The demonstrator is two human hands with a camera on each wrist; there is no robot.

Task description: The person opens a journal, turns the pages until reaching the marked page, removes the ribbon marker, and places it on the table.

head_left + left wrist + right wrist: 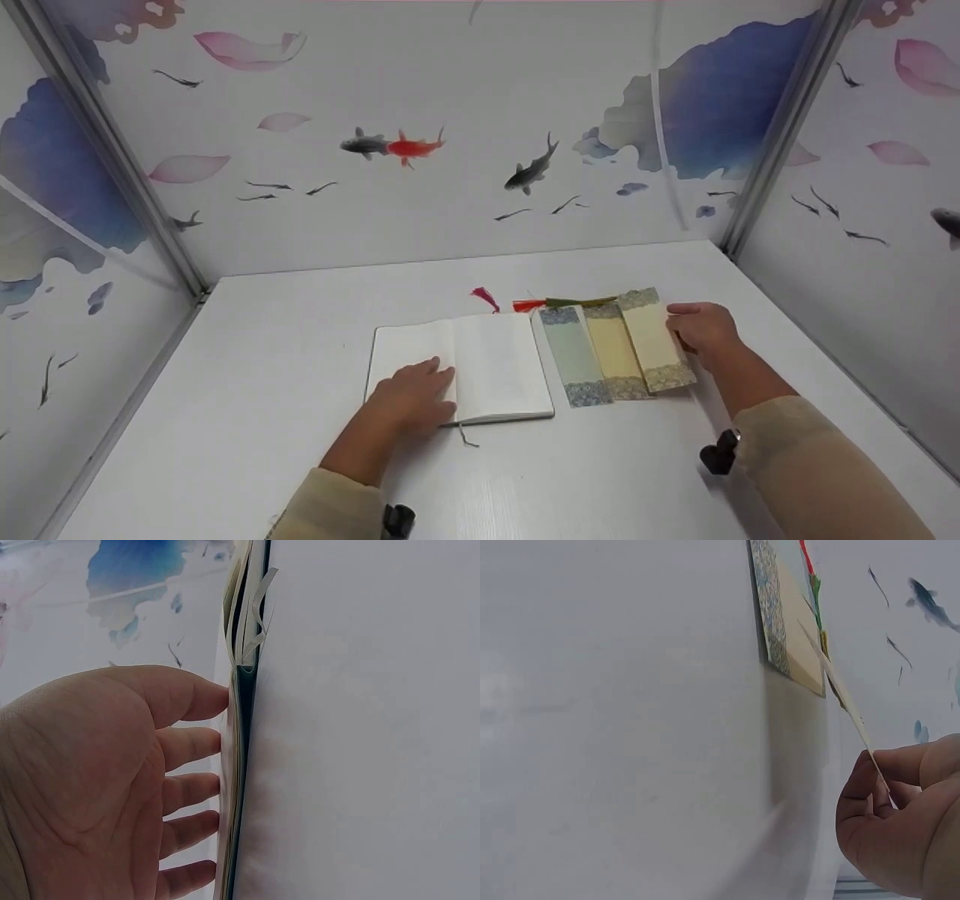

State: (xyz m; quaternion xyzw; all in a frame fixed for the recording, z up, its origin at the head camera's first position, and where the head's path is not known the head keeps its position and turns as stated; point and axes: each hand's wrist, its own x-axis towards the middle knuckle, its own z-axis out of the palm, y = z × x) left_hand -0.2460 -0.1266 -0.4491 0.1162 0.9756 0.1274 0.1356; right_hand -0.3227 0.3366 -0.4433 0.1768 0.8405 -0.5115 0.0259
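An open notebook (501, 367) with blank pages lies on the white table. My left hand (412, 394) rests on its left page, fingers extended; the left wrist view shows the fingertips (201, 793) pressing the page beside the notebook's edge. To the notebook's right, three patterned bookmarks lie fanned: a pale green one (572, 352), a yellow one (611, 341) and a cream one (654, 337). Between thumb and fingers, my right hand (705, 328) pinches the cream bookmark by its right edge. Seen nearly edge-on in the right wrist view, that bookmark (847, 701) tilts above the table.
Behind the bookmarks lie a red tassel (529, 305) and a green one (568, 302). A pink tassel (486, 298) sticks out past the notebook's back edge, and a ribbon (466, 436) hangs from its front. Printed panels (450, 217) wall the table at the back and sides.
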